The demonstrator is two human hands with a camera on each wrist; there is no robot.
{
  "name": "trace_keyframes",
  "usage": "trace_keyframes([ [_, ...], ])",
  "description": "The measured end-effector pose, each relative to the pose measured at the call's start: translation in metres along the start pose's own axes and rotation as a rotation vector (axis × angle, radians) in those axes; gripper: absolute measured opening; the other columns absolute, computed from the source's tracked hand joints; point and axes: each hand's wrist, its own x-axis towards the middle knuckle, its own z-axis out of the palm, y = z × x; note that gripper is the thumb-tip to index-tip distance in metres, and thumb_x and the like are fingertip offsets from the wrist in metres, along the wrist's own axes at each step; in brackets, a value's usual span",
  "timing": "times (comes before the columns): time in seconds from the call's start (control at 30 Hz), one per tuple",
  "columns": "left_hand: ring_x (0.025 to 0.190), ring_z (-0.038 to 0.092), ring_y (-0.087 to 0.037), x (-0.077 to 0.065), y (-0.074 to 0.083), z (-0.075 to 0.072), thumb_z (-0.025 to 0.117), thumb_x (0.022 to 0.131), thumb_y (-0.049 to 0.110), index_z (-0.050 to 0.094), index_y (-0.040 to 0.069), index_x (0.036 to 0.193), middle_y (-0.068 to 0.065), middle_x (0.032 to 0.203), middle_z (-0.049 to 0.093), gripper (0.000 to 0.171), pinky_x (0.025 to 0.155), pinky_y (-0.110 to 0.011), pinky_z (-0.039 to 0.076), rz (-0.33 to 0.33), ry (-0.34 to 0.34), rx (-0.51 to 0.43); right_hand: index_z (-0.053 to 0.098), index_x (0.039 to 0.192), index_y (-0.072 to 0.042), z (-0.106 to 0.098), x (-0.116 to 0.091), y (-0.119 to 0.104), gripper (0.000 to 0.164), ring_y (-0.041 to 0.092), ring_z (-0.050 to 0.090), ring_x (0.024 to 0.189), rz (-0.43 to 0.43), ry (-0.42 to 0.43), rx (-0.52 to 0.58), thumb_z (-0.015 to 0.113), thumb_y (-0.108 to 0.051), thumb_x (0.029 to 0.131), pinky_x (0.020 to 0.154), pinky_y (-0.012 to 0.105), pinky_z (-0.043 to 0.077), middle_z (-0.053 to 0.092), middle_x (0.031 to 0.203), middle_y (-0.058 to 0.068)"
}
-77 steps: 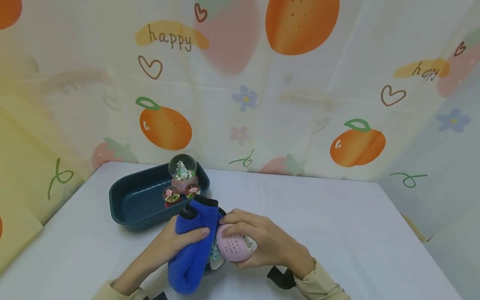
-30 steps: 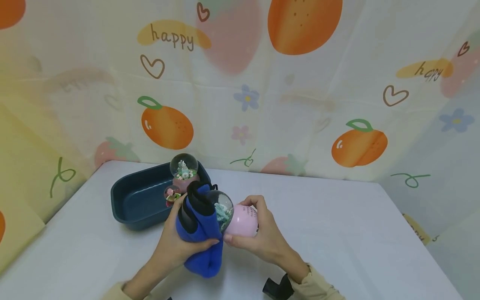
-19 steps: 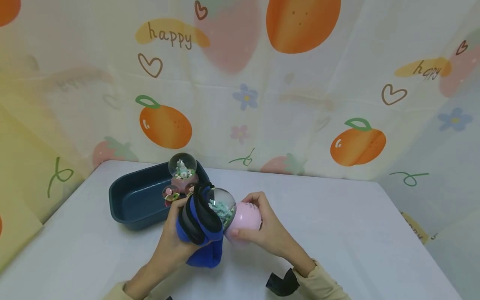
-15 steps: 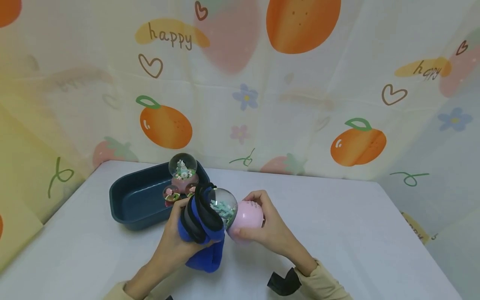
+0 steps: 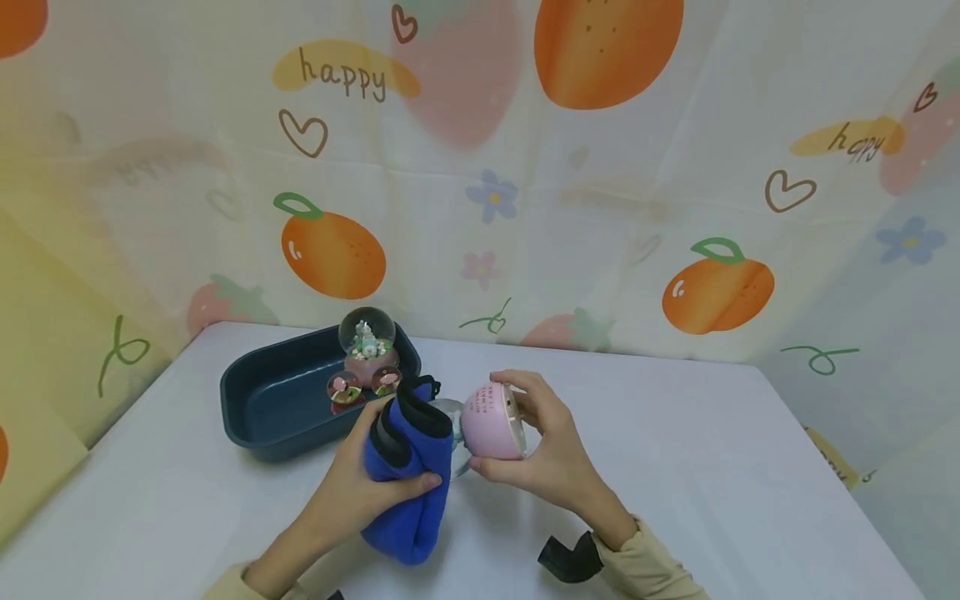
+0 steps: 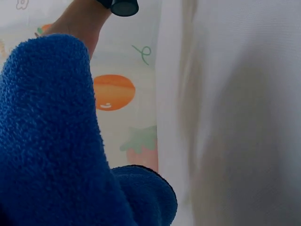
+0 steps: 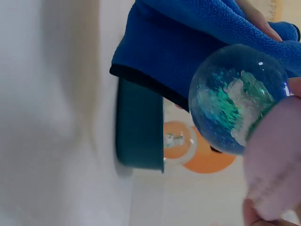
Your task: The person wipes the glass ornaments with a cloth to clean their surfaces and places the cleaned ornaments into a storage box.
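My left hand [image 5: 348, 475] grips a folded blue towel [image 5: 408, 512] with black edging, its thumb across the front. The towel fills much of the left wrist view. My right hand [image 5: 558, 450] holds a snow globe by its pink base [image 5: 491, 421], thumb below and fingers above. The globe lies on its side, base to the right, with small lettering on the pink part. In the head view, the towel hides much of its glass ball. The right wrist view shows the clear ball [image 7: 235, 99], with green and white shapes inside, right against the towel.
A dark teal tray [image 5: 281, 437] stands behind my left hand. At its right end are a larger pink-based snow globe [image 5: 367, 337] and two small globes, one on the left [image 5: 345, 388] and one on the right [image 5: 386, 381]. A black strap [image 5: 570, 558] shows beside my right wrist.
The snow globe has turned in my right hand, so its lettering and underside edge now show. The towel has swung upright and covers more of the glass. The tray and its globes stay put.
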Motion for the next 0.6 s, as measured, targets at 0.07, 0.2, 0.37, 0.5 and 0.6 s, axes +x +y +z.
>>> trace_keyframes([
  [0.07,0.114,0.060,-0.027,0.000,-0.001,0.001,0.086,0.077,0.023,0.041,0.027,0.139,-0.004,0.128,0.062,0.077,0.093,-0.050,0.049,0.016,-0.025,0.008,0.048,0.138,-0.011,0.001,0.000,0.000,0.086,0.026,0.068,0.105,-0.025,0.027,-0.004,0.089,-0.007,0.063,0.084,0.033,0.057,0.058,0.133,0.011],
  [0.2,0.113,0.060,-0.026,-0.002,-0.002,0.005,0.087,0.075,0.027,0.042,0.028,0.138,-0.002,0.128,0.063,0.078,0.092,-0.050,0.049,0.024,-0.064,0.045,0.046,0.140,-0.008,0.004,-0.001,-0.001,0.091,0.025,0.068,0.100,-0.062,0.071,0.057,0.088,-0.001,0.060,0.084,0.030,0.056,0.054,0.136,0.013],
  [0.37,0.114,0.060,-0.024,-0.004,-0.002,0.011,0.087,0.075,0.031,0.040,0.027,0.141,0.000,0.129,0.062,0.080,0.095,-0.050,0.046,0.052,-0.126,0.072,0.041,0.144,-0.009,0.011,-0.004,0.000,0.098,0.021,0.063,0.108,-0.031,0.058,0.199,0.084,0.010,0.057,0.094,0.029,0.053,0.047,0.137,0.014],
  [0.5,0.113,0.061,-0.019,-0.005,-0.002,0.013,0.086,0.076,0.030,0.041,0.026,0.142,0.001,0.131,0.062,0.080,0.095,-0.049,0.047,0.107,-0.093,0.082,0.041,0.144,-0.007,0.014,-0.005,0.000,0.096,0.016,0.058,0.119,0.018,0.027,0.293,0.080,0.013,0.059,0.101,0.027,0.049,0.048,0.139,0.020],
  [0.6,0.114,0.061,-0.019,-0.006,-0.003,0.013,0.086,0.077,0.028,0.041,0.026,0.142,0.000,0.132,0.062,0.080,0.094,-0.049,0.048,0.124,-0.062,0.087,0.041,0.143,-0.002,0.013,-0.004,0.000,0.092,0.015,0.055,0.125,0.025,0.007,0.331,0.081,0.013,0.061,0.105,0.026,0.046,0.049,0.138,0.025],
])
